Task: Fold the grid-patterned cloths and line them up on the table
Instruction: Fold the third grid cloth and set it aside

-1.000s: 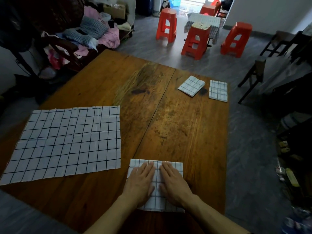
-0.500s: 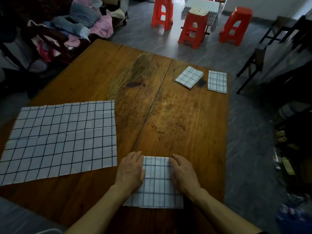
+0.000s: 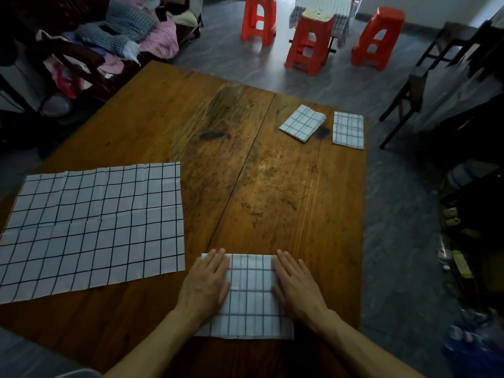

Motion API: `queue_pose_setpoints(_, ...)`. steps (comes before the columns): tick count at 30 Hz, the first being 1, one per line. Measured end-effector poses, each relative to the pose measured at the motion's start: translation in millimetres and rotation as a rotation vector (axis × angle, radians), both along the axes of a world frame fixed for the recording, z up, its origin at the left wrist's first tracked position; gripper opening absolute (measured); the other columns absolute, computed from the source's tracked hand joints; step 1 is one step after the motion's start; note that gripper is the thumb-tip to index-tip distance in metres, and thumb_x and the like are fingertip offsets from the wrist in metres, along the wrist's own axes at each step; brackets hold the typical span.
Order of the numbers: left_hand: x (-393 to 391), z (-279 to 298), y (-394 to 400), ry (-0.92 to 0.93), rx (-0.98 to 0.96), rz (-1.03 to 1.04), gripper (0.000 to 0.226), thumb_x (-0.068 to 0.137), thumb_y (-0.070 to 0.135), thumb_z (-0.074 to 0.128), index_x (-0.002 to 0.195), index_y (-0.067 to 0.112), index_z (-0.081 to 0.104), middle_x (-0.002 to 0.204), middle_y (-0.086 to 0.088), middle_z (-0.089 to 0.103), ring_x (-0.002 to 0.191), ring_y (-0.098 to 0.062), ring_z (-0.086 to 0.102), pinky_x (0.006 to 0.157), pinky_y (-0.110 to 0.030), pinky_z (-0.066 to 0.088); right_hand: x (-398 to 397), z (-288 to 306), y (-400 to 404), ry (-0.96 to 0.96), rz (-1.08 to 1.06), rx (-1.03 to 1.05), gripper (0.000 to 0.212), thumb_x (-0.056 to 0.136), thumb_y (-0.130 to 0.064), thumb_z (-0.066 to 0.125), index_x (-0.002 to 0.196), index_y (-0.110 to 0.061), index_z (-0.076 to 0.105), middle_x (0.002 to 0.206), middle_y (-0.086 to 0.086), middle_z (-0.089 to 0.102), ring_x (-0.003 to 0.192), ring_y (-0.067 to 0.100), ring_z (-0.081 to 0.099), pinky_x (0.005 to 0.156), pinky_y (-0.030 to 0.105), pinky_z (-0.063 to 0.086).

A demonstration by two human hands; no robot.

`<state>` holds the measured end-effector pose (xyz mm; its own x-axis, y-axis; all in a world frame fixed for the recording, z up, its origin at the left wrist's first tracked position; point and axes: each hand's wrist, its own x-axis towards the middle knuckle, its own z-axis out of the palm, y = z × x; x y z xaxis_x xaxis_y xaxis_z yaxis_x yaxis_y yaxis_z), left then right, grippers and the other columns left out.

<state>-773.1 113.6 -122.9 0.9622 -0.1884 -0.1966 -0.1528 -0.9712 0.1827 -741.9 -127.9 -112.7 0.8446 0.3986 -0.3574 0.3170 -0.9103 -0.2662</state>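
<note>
A folded white cloth with a dark grid [image 3: 249, 298] lies near the front edge of the wooden table [image 3: 272, 181]. My left hand [image 3: 206, 282] presses flat on its left side and my right hand [image 3: 294, 285] presses flat on its right side, fingers straight. A large unfolded grid cloth [image 3: 92, 227] is spread flat at the left. Two small folded grid cloths lie at the far right corner: one turned at an angle [image 3: 302, 122], one squared to the table's right edge [image 3: 348, 129].
Three red plastic stools [image 3: 308, 42] stand on the grey floor beyond the table. A pile of clothes [image 3: 131, 34] sits on furniture at the far left. Dark chairs [image 3: 409, 96] and clutter line the right side.
My hands have slid apart from the middle of the folded cloth to its left and right sides. The view has tilted down slightly.
</note>
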Motion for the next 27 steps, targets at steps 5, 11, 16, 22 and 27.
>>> queue_pose_setpoints(5, 19.0, 15.9, -3.5, -0.006, -0.053, 0.018, 0.072, 0.08, 0.038, 0.073, 0.143, 0.022, 0.042, 0.135, -0.001, 0.053, 0.124, -0.021, 0.05, 0.106, -0.036, 0.038, 12.9, 19.0, 9.4, -0.068, -0.112, 0.079, 0.069, 0.093, -0.032, 0.058, 0.152, -0.027, 0.022, 0.155, -0.001, 0.03, 0.143, 0.019, 0.024, 0.118, 0.035, 0.017)
queue_pose_setpoints(11, 58.9, 31.0, -22.6, 0.146, 0.076, 0.006, 0.069, 0.076, 0.025, 0.074, 0.136, 0.028, 0.04, 0.127, -0.001, 0.045, 0.115, -0.021, 0.043, 0.098, -0.035, 0.039, 48.6, 28.0, 25.8, 0.046, -0.082, -0.148, 0.08, 0.077, -0.028, 0.075, 0.144, -0.028, 0.031, 0.139, 0.005, 0.039, 0.127, 0.026, 0.035, 0.107, 0.04, 0.032)
queue_pose_setpoints(16, 67.5, 24.5, -31.8, 0.175, 0.069, -0.041, 0.059, 0.076, 0.032, 0.073, 0.128, 0.029, 0.045, 0.121, 0.0, 0.048, 0.109, -0.02, 0.044, 0.093, -0.037, 0.042, 55.8, 23.1, 30.7, 0.067, -0.102, -0.219, 0.073, 0.067, -0.025, 0.082, 0.128, -0.026, 0.043, 0.131, 0.006, 0.042, 0.12, 0.027, 0.038, 0.101, 0.04, 0.035)
queue_pose_setpoints(22, 73.5, 25.0, -38.5, 0.232, 0.107, -0.048, 0.053, 0.075, 0.028, 0.072, 0.122, 0.028, 0.047, 0.12, 0.0, 0.048, 0.111, -0.021, 0.042, 0.094, -0.038, 0.039, 53.4, 20.1, 33.2, 0.045, -0.096, -0.224, 0.049, 0.075, -0.019, 0.074, 0.117, -0.024, 0.049, 0.126, 0.006, 0.041, 0.115, 0.026, 0.038, 0.098, 0.039, 0.035)
queue_pose_setpoints(27, 74.0, 33.9, -44.0, 0.267, 0.062, -0.1, 0.031, 0.082, 0.031, 0.068, 0.108, 0.028, 0.051, 0.111, 0.002, 0.049, 0.104, -0.018, 0.045, 0.096, -0.039, 0.039, 46.0, 18.5, 29.7, 0.013, -0.098, -0.079, 0.045, 0.079, -0.024, 0.071, 0.116, -0.028, 0.044, 0.121, -0.001, 0.051, 0.114, 0.021, 0.043, 0.099, 0.041, 0.033)
